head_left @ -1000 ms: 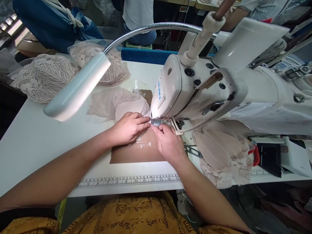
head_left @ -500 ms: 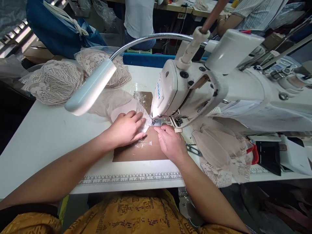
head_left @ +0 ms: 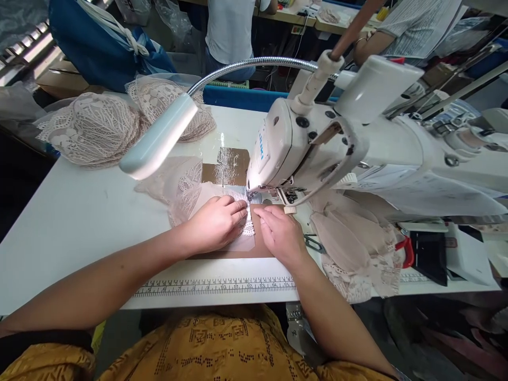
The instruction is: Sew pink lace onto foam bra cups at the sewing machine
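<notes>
A beige lace cup piece (head_left: 186,188) lies on the white table (head_left: 71,222) in front of the white sewing machine (head_left: 317,143). My left hand (head_left: 216,222) presses flat on the piece, fingers together, tips near the needle area (head_left: 251,197). My right hand (head_left: 280,233) rests just right of it, fingers curled down on the lace edge and the brown plate (head_left: 226,164). Both hands sit directly below the machine's head.
Stacks of lace cups (head_left: 95,127) sit at the back left. A gooseneck lamp (head_left: 159,135) hangs over the table. Finished beige pieces (head_left: 353,248) pile at the right beside scissors (head_left: 313,242). A ruler strip (head_left: 218,287) runs along the front edge. Other people sit behind.
The lace piece has been drawn toward me and to the left, out from the needle. Both hands have slid back with it, away from the presser foot.
</notes>
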### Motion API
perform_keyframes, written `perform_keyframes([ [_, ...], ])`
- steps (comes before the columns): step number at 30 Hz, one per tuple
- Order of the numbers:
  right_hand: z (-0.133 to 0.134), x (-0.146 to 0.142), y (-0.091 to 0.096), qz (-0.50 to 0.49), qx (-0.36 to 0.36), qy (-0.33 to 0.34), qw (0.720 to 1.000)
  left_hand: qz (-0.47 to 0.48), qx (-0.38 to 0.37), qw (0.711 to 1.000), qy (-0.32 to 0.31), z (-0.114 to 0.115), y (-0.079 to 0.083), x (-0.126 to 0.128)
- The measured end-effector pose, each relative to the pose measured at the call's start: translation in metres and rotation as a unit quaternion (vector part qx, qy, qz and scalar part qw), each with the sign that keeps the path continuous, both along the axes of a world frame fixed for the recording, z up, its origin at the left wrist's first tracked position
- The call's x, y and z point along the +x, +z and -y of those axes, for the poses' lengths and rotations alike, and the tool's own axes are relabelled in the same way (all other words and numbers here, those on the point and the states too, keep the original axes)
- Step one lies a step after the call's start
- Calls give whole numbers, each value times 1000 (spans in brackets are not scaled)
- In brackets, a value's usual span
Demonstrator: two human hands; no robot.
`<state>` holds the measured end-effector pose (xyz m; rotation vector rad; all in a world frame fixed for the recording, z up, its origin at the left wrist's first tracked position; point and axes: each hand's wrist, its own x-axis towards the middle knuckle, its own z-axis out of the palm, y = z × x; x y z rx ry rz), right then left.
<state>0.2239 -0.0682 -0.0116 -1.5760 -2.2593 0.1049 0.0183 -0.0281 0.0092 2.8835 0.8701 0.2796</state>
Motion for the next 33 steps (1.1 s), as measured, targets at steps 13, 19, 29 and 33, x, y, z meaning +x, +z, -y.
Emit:
perform_keyframes([
  [13,3,-2,4,2,5,42,999,-5,-8,1000,-5,-8,-3,-2],
  [19,5,0,5,-19,18,56,998,-10,10,1000,-12,-18,-4,-5],
  [29,8,1,2,-26,19,100,994,-19,10,1000,-22,-11,-2,-3],
  [33,7,-1,3,-16,22,94,995,-7,5,999,-31,-20,-3,-5],
])
